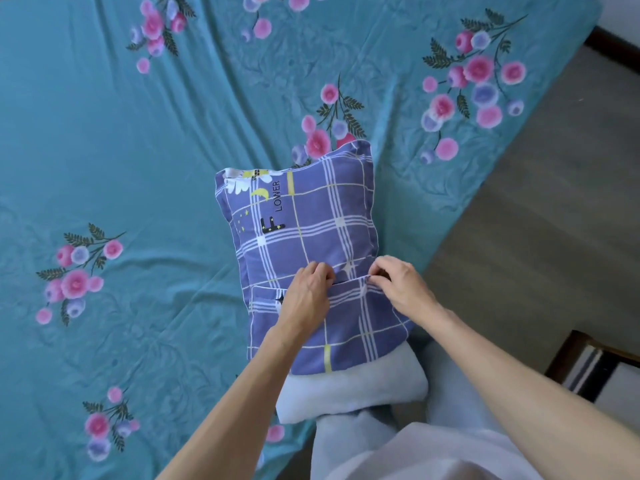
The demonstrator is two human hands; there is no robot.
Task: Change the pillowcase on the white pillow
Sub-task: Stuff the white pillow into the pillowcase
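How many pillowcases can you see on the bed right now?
1. The purple plaid pillowcase lies mid-bed on the teal sheet, partly covering the white pillow; both hands grip its flap. Others may be out of view.

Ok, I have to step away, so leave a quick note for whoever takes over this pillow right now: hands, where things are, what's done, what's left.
Left hand: fingers curled onto the hem of the pillowcase flap.
Right hand: pinches the same hem further right.
Purple plaid pillowcase lies on the teal floral sheet at the bed's near edge and covers most of the white pillow.
Done: the case is drawn over the far part of the pillow.
Left: the pillow's near end sticks out bare; probably work it inside and close the flap over it.
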